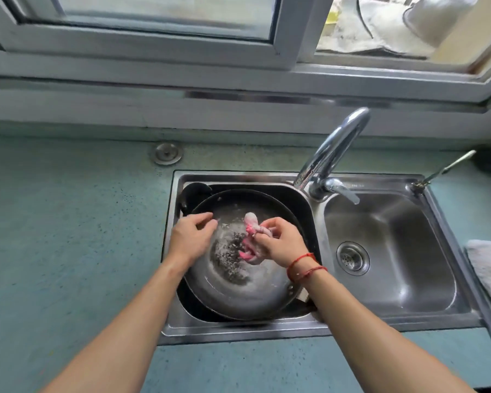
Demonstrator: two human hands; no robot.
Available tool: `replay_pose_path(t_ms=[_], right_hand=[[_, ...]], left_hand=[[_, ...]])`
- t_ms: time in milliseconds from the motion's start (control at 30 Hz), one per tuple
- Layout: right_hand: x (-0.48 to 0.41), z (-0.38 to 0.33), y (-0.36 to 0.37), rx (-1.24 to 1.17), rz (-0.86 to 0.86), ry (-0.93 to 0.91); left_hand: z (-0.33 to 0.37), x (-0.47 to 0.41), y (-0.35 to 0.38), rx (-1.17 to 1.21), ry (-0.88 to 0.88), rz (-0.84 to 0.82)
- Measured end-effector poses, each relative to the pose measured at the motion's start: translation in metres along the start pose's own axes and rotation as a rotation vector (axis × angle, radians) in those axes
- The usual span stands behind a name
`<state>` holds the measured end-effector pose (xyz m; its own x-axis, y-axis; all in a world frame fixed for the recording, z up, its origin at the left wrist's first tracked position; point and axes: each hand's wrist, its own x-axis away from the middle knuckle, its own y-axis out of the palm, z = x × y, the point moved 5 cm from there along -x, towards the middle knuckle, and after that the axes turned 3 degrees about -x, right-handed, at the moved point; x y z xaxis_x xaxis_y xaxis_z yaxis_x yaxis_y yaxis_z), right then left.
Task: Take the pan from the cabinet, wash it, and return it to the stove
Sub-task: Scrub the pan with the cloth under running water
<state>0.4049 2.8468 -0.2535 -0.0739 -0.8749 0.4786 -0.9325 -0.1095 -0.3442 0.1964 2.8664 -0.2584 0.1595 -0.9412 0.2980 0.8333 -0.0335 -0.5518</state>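
A: Pan (238,293), location?
B: Left basin of sink (238,333), near counter's (68,236) front edge; wet, dark specks inside.
A: Hands?
B: Right hand (281,242): clenched round pink cloth (251,232), above pan's middle. Left hand (190,236): loosely curled, nothing held, over pan's left rim.

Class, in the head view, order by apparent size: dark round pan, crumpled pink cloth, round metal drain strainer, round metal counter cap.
1. dark round pan
2. crumpled pink cloth, partly hidden by the right hand
3. round metal drain strainer and round metal counter cap: alike, unranked.
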Motion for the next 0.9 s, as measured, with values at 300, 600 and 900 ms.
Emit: replay_pose_path(t_ms=[300,600,900], right_hand=[[0.024,-0.036,-0.013,-0.513,-0.002,0.041],[0.030,-0.042,-0.016,-0.276,0.031,-0.061],[0.048,-0.051,-0.009,0.249,-0.022,-0.298]], left_hand=[[0.038,0.051,0.053,0.703,-0.358,-0.486],[0.052,0.052,0.043,0.880,-0.329,-0.547],[0.041,0.046,0.031,0.695,-0.234,-0.325]])
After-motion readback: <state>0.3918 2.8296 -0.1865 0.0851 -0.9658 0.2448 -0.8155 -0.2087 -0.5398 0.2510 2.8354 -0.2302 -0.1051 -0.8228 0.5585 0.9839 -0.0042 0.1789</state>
